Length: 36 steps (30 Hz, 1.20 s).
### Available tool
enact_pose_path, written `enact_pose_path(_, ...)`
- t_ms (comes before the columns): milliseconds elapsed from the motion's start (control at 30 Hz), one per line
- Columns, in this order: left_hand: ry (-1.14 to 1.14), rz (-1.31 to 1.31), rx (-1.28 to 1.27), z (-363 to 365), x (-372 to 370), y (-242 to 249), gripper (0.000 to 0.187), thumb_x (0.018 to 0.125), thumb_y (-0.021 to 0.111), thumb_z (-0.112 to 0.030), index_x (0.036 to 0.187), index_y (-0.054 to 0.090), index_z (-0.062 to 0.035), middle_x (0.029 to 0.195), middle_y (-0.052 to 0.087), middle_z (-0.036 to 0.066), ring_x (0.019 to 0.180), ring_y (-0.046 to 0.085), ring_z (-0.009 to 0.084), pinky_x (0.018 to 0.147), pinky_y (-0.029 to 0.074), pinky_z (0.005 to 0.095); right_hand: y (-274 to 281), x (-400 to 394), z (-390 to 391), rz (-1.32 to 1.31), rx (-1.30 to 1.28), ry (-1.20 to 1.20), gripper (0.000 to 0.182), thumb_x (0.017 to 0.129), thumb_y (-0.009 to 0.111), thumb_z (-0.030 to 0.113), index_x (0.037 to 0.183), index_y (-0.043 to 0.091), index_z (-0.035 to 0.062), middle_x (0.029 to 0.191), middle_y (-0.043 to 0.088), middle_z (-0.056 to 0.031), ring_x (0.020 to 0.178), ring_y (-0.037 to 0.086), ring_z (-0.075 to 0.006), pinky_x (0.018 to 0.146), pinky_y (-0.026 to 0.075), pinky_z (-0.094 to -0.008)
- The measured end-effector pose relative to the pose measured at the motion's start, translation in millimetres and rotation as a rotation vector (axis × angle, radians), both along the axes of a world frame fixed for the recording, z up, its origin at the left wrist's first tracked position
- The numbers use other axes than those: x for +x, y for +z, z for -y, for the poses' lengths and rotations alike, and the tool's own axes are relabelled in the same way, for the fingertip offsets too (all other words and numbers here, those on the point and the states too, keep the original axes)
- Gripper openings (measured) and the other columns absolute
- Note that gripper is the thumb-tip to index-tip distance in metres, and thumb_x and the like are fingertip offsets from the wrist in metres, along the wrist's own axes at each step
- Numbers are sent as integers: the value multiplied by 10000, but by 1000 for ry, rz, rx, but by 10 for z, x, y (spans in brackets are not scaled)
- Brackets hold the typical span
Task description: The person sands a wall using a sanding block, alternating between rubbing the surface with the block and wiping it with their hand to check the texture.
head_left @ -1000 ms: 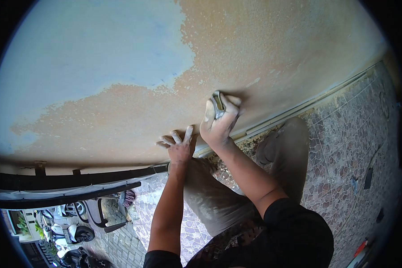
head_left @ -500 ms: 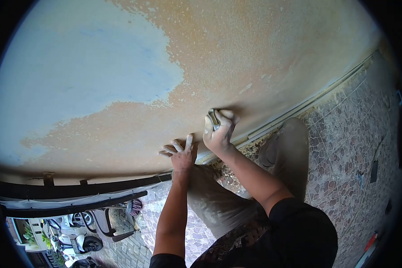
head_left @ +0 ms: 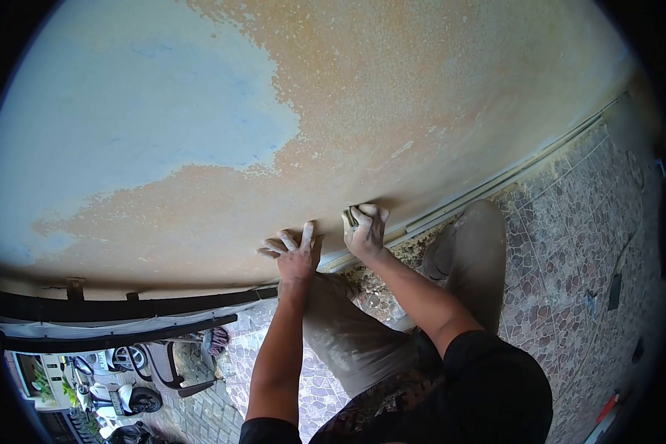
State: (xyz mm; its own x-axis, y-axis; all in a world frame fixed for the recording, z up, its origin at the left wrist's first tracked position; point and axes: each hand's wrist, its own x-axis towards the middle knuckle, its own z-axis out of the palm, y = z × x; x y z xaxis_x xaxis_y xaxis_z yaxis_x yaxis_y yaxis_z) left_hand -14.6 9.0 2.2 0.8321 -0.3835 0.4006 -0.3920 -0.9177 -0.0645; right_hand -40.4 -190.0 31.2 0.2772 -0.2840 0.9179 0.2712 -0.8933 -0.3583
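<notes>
My right hand (head_left: 367, 234) is closed around a folded piece of sandpaper (head_left: 351, 217), pressed against the lower part of the wall (head_left: 392, 96). Only a greenish-grey edge of the sandpaper shows between the fingers. To its left, my left hand (head_left: 294, 256) rests on the wall with its fingers spread and holds nothing. Whitish dust coats the fingers of both hands. The wall has a rough, worn tan area around the hands and a smooth pale blue-white patch (head_left: 148, 96) at the upper left.
My bent knees (head_left: 477, 259) are close to the wall base. Patterned tile floor (head_left: 547, 288) lies right, with a dark object (head_left: 615, 291) on it. Dark rails (head_left: 126, 337) run along the left; beyond them are a chair (head_left: 164, 366) and parked motorbikes (head_left: 129, 399).
My right hand has moved down the wall with the sandpaper, which is now more hidden by the fingers. My left hand keeps its place on the wall; the view has shifted slightly.
</notes>
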Motion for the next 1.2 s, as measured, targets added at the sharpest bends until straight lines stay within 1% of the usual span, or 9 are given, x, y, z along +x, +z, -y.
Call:
enact_pose_path(100,12,-42,-18,-15,14,14,575,900,637,-643,1436,502,-482,1397,500,394,1219,262,854,927,44,956,-52,-53,-75,-220,71,39,344,880,724,29,1163,528,35,988,613,-93,873,586,-262,813,343,-453)
enact_pose_path(233,-50,132,18,-97,4,-118,596,889,643,-656,1439,504,-472,1501,392,389,1268,158,853,916,47,960,1233,159,-77,100,309,-24,377,859,736,2,1169,523,32,1000,605,-94,857,573,-274,821,335,-456)
enact_pose_path(467,-22,24,-75,27,-9,46,546,921,597,-654,1426,533,-457,1413,476,420,1247,222,853,928,46,953,-100,-29,-29,-99,47,25,399,872,737,29,1194,503,58,998,605,-89,861,587,-260,818,347,-466)
enact_pose_path(533,60,-172,16,47,-38,175,544,920,594,-656,1421,542,-451,1399,497,416,1263,225,841,951,28,942,50,-38,-80,-164,76,38,383,880,720,15,1189,494,37,1007,608,-100,875,575,-276,844,350,-474)
enact_pose_path(700,45,-121,122,-12,-75,217,565,918,596,-655,1441,520,-455,1400,497,414,1268,251,826,953,44,940,1053,159,-133,104,284,-33,354,898,702,4,1193,507,11,1011,601,-126,889,525,-292,840,380,-470)
enact_pose_path(767,-40,128,19,-50,14,-33,575,915,602,-656,1446,514,-453,1380,510,409,1259,275,821,946,85,942,885,139,-67,93,160,8,358,892,705,1,1195,515,21,1016,597,-123,884,530,-288,834,382,-471)
enact_pose_path(933,-12,22,39,-32,23,160,614,906,622,-666,1459,496,-430,1411,491,403,1254,303,809,969,130,922,25,-353,267,-390,-112,197,341,855,718,105,1148,547,66,1009,587,-119,852,621,-312,801,380,-497)
enact_pose_path(1100,5,-7,80,-31,-20,278,677,896,597,-706,1474,490,-371,1458,437,414,1284,264,805,1002,123,904,116,-903,589,-682,158,359,285,891,689,152,1104,532,47,1028,580,-178,877,595,-379,791,389,-500)
enact_pose_path(1200,86,-192,146,81,-99,499,796,905,577,-704,1559,394,-289,1527,264,466,1366,110,778,1041,12,880,-23,-1009,711,-669,341,238,269,929,670,182,1112,525,48,1040,584,-192,887,593,-404,760,409,-513)
